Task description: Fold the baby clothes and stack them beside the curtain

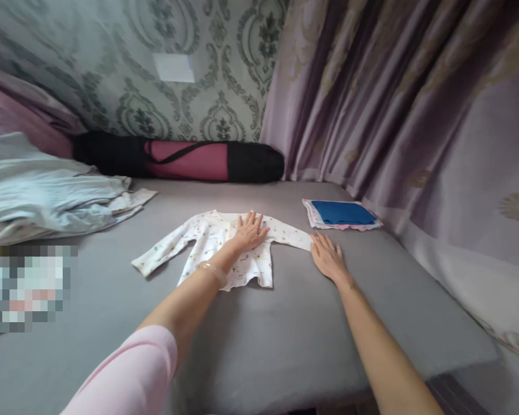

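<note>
White patterned shirt [207, 239], laid flat on grey sheet [285, 340]; left hand [249, 231] palm-down across its front, right hand [327, 256] over one sleeve [290, 235] end; both grips flat, fingers unclenched, apparently to keep it smooth.

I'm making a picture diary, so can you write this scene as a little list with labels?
Shirt: white, small prints, spread out
Under it: grey sheet
Left grip: open, flat on the shirt
Right grip: open, at one sleeve's end
Right side: folded blue cloth on pink-and-white cloth
Left side: clothes pile
Back: long black-and-red bag
</note>
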`<state>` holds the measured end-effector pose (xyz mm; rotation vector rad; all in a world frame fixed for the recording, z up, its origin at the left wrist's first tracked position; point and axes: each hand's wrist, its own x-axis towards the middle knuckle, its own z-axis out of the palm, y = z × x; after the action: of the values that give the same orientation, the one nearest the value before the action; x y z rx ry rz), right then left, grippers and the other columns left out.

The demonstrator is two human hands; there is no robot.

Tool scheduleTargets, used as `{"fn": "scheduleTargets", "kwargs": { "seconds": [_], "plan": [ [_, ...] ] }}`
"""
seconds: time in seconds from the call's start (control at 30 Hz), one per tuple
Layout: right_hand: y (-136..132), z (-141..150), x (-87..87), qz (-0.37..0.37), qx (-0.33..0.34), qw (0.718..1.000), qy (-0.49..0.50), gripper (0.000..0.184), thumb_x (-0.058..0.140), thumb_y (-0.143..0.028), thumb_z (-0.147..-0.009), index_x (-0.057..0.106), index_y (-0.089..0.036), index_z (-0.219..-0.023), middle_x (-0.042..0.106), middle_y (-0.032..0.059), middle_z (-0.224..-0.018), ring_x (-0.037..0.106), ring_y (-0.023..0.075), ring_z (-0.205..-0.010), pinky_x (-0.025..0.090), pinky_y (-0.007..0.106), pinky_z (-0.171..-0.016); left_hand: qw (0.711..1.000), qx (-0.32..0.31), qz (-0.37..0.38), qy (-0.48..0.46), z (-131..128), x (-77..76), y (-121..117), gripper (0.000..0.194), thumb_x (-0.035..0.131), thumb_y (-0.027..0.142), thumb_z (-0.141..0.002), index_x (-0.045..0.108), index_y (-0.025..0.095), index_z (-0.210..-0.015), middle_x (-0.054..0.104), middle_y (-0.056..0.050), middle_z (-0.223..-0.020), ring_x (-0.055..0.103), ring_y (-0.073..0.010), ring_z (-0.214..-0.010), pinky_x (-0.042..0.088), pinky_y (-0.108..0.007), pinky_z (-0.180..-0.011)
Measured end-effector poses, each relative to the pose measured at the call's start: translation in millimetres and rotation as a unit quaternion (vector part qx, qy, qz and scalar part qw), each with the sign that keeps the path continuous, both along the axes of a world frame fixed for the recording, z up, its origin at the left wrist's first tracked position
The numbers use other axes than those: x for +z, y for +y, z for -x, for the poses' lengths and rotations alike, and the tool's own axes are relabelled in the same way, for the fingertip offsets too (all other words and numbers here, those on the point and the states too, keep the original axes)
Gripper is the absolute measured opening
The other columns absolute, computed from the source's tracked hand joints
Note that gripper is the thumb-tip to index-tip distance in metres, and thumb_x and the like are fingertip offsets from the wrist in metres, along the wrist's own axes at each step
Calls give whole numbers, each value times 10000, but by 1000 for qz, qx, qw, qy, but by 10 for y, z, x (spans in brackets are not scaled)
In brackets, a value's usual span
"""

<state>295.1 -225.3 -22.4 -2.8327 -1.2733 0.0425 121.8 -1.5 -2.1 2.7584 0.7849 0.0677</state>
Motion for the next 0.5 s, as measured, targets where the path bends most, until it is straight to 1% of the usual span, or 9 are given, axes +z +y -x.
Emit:
{"fn": "scheduleTargets", "kwargs": {
  "seconds": [0.1,0.17,0.23,0.3,0.37,0.4,0.5],
  "plan": [
    [15,-43,-41,7,5,1000,-15,544,152,-375,-1012,313,-277,-1522,288,40,-1599,231,251,-1472,220,575,-1151,1000,9,14,-2,286,125,58,652,299,525,-972,250,167,-1514,221,-160,-1607,153,-270,-1495,71,-537,-1193],
    [26,-74,-71,6,8,1000,-21,555,136,-379,-1009,310,-270,-1525,284,41,-1600,235,259,-1470,226,586,-1146,999,26,15,-15,576,192,164,620,360,492,-964,281,186,-1498,291,-156,-1581,216,-265,-1478,92,-543,-1190],
    [37,-99,-101,6,11,1000,-25,564,129,-376,-1005,311,-258,-1526,283,48,-1600,241,267,-1466,235,596,-1140,998,56,19,-30,907,249,301,575,416,453,-950,352,196,-1460,370,-147,-1543,295,-272,-1444,142,-537,-1184],
    [47,-115,-130,7,11,999,-30,567,136,-372,-1001,315,-252,-1525,287,57,-1598,246,272,-1463,243,599,-1135,993,102,27,-49,1229,301,446,526,449,430,-935,439,193,-1404,457,-132,-1485,400,-277,-1379,244,-484,-1164],
    [56,-121,-151,8,11,999,-33,570,139,-374,-997,317,-251,-1525,290,57,-1597,248,277,-1462,246,600,-1133,983,161,37,-74,1509,338,578,487,445,416,-931,501,181,-1355,557,-121,-1386,519,-266,-1266,364,-397,-1099],
    [59,-122,-156,7,11,999,-32,572,136,-376,-996,316,-252,-1525,288,53,-1598,248,278,-1461,246,600,-1133,976,195,39,-86,1628,346,635,478,436,417,-933,521,175,-1337,591,-120,-1340,561,-259,-1209,403,-366,-1061],
    [72,-125,-132,12,8,1000,-26,573,131,-378,-995,323,-259,-1521,294,49,-1596,253,277,-1460,250,598,-1133,953,286,42,-93,1914,311,772,472,434,412,-933,555,149,-1304,650,-137,-1226,616,-262,-1109,455,-344,-990]
  ]
}}
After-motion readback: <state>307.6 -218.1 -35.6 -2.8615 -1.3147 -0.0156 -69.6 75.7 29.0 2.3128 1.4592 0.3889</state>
